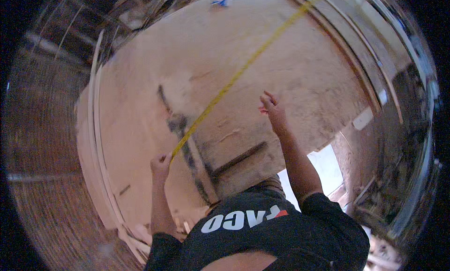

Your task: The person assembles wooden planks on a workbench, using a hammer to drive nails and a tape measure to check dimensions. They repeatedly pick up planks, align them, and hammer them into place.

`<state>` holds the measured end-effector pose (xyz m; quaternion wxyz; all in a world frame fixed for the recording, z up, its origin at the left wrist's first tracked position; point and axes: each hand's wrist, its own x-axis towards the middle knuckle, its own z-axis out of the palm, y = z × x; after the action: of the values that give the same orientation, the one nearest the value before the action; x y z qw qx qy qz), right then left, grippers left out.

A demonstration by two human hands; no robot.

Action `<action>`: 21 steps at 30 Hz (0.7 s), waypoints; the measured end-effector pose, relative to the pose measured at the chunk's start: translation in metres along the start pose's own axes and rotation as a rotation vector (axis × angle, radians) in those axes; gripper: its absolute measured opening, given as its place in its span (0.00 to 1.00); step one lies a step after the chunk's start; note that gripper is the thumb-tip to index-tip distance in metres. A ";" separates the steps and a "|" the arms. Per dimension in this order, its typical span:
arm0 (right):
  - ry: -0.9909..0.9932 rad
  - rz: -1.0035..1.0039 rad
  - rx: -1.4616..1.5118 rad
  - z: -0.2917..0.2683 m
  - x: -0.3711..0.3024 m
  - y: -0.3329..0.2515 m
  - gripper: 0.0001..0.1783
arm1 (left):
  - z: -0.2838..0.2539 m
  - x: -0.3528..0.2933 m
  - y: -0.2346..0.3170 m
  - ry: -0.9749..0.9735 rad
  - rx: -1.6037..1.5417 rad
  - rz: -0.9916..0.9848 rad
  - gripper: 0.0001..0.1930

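A yellow measuring tape (229,85) runs taut from my left hand (161,165) diagonally to the far right edge of a large brown wooden sheet (225,46). The fingers of my left hand are closed around the tape's near end. My right hand (273,109) hovers to the right of the tape, apart from it, its fingers partly spread and nothing in them. Left of the tape lies a dark, long tool or bar (178,123), too blurred to name. What holds the tape's far end cannot be seen.
A dark strip (239,158) lies on the sheet close to my body. A small blue and white item (222,1) sits at the far edge. Long timber strips (95,121) run along the left, with more boards (347,46) at the right. A bright white patch (326,165) shows beside my right forearm.
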<state>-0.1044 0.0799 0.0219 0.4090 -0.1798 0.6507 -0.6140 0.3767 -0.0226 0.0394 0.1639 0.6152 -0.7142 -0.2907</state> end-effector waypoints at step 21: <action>0.132 0.245 0.010 -0.021 0.260 0.145 0.11 | 0.023 0.201 -0.020 -0.047 0.324 -0.101 0.25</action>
<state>-0.2376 -0.0717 -0.1977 0.4381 -0.0563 0.6902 -0.5732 0.3407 -0.2148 -0.0162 0.0312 0.6618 -0.7235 -0.1940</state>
